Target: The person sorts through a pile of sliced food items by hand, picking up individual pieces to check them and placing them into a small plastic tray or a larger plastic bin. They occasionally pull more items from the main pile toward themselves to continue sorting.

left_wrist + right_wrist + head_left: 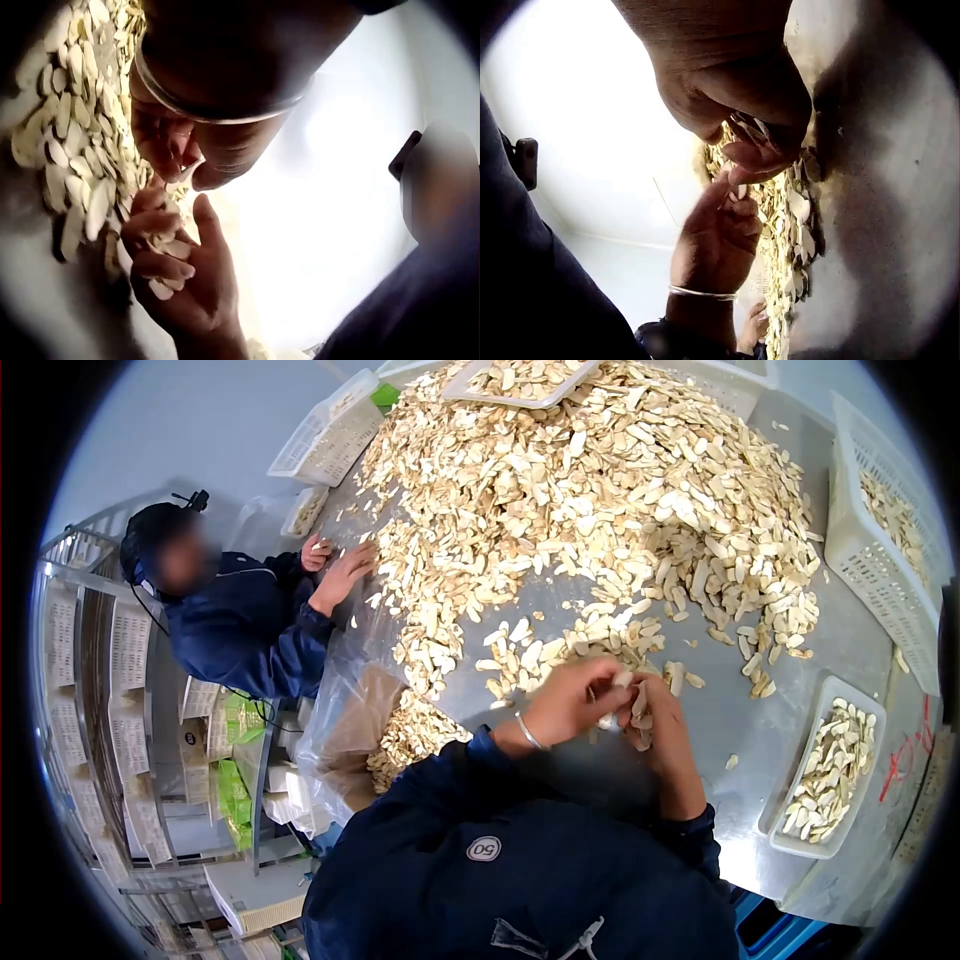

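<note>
The left hand (570, 705) and right hand (665, 735) meet at the near edge of the heap; each grip is curled round pale slices (169, 251); the heap (600, 500) covers the steel table (850, 630); a white tray (830, 770) sits right.

Cream-white slices (600, 500), white perforated baskets (880, 530), dull silver table (850, 640), navy blue sleeve (450, 780)

Dark navy jacket with a round "50" badge; thin silver bangle (528, 732) on the left wrist.
</note>
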The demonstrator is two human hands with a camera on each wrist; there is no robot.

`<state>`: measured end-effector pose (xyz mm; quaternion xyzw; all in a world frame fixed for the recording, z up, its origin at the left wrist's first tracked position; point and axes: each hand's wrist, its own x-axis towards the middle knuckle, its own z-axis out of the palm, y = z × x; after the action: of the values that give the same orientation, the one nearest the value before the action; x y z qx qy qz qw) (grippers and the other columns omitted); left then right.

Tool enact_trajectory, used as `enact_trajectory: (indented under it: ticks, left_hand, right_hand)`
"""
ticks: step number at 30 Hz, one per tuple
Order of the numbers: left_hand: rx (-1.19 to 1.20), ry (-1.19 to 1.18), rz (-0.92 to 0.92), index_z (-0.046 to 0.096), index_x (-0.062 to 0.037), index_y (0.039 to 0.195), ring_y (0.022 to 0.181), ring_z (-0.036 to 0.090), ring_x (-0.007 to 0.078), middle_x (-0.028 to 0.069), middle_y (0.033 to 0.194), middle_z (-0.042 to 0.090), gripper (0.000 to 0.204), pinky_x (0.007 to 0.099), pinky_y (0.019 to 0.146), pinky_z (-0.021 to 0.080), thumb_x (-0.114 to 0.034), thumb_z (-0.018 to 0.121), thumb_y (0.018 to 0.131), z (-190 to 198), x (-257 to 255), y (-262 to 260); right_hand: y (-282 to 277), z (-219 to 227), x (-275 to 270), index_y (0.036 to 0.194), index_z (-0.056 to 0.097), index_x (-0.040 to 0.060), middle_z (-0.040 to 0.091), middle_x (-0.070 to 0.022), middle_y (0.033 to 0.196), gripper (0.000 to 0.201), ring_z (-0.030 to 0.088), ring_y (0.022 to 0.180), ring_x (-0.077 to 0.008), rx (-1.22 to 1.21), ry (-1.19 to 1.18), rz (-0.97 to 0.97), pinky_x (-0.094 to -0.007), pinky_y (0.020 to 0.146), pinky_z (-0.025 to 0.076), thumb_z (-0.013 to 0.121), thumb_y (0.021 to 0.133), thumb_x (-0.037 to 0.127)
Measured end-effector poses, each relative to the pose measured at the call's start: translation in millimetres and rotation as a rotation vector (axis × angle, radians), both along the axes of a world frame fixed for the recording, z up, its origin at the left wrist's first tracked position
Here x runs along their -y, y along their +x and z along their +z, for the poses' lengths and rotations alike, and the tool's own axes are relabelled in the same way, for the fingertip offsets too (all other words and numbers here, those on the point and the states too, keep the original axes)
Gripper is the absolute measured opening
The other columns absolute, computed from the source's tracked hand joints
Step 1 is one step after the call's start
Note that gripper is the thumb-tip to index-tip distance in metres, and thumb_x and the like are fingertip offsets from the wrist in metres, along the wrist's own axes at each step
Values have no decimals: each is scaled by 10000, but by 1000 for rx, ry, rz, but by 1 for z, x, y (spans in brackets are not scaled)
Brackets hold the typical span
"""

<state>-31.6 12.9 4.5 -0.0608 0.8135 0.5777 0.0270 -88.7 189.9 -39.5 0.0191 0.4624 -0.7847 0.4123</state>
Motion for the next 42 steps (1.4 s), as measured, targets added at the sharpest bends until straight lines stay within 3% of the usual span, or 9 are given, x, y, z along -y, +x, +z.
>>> enact_trajectory:
  ticks: [3, 13, 19, 22, 29, 32, 36, 38, 42]
  left_hand:
    - [-140, -57, -99, 675, -53, 1069, 737, 627, 142, 58, 890, 639, 170, 276, 611, 485, -99, 741, 920, 23, -6, 7]
    - [-173, -831, 307, 671, -33, 979, 703, 641, 306, 127, 823, 637, 166, 398, 646, 527, -100, 730, 840, -34, 75, 26]
    - [-41, -494, 388, 650, -6, 1050, 698, 691, 146, 49, 813, 658, 176, 288, 614, 523, -70, 718, 902, -40, 84, 29]
    - [-37, -80, 410, 645, -3, 1048, 729, 717, 127, 68, 829, 719, 144, 244, 644, 532, -33, 690, 915, -59, 87, 32]
    - [111, 350, 296, 645, 9, 1194, 881, 717, 118, 52, 979, 718, 202, 236, 761, 554, -64, 628, 1006, -30, 55, 32]
    - [119, 382, -65, 655, -5, 1187, 903, 672, 85, 41, 1010, 724, 185, 240, 758, 540, -47, 628, 1009, 8, 24, 34]
    - [146, 177, 86, 685, -9, 1121, 871, 644, 64, 0, 963, 705, 138, 235, 741, 525, -74, 639, 1008, -16, 43, 45]
    - [14, -234, 189, 705, -10, 1054, 746, 611, 49, 21, 864, 693, 133, 229, 655, 498, -105, 667, 969, -22, 60, 45]
    - [-18, -349, 312, 690, -17, 1005, 701, 612, 81, 34, 825, 670, 118, 258, 623, 491, -118, 682, 945, -36, 87, 46]
  right_hand:
    - [1, 5, 0, 1251, 593, 36, 610, -8, 813, 297, 538, 639, -52, 27, -39, 31, -204, 462, 360, 566, 1055, 256]
    - [-1, -11, -5, 1180, 577, 62, 615, -34, 825, 183, 557, 601, -93, 100, -17, 61, -187, 421, 322, 547, 1036, 172]
    - [1, 11, 0, 1100, 583, 90, 617, -39, 838, 104, 587, 646, -108, 64, -31, 87, -188, 427, 320, 570, 1018, 154]
    - [1, 0, -4, 1097, 584, 86, 622, -42, 869, 109, 610, 679, -109, 10, 26, 180, -191, 431, 326, 571, 1020, 163]
    - [3, 10, -1, 1117, 619, 100, 684, -22, 918, 167, 645, 703, -86, -32, 60, 203, -182, 450, 328, 617, 1021, 236]
    - [5, 18, 3, 1124, 623, 103, 685, -18, 926, 174, 637, 696, -81, -48, 68, 194, -187, 457, 335, 618, 1024, 245]
    - [4, 6, -1, 1109, 635, 102, 655, 3, 883, 166, 616, 681, -67, -76, 75, 236, -186, 467, 332, 606, 1031, 245]
    - [4, 5, -1, 1099, 640, 100, 637, 12, 861, 158, 602, 671, -62, -68, 84, 225, -184, 468, 323, 600, 1031, 238]
    - [3, 5, 0, 1094, 644, 98, 620, 21, 844, 152, 582, 666, -59, -46, 98, 197, -182, 465, 308, 598, 1028, 226]
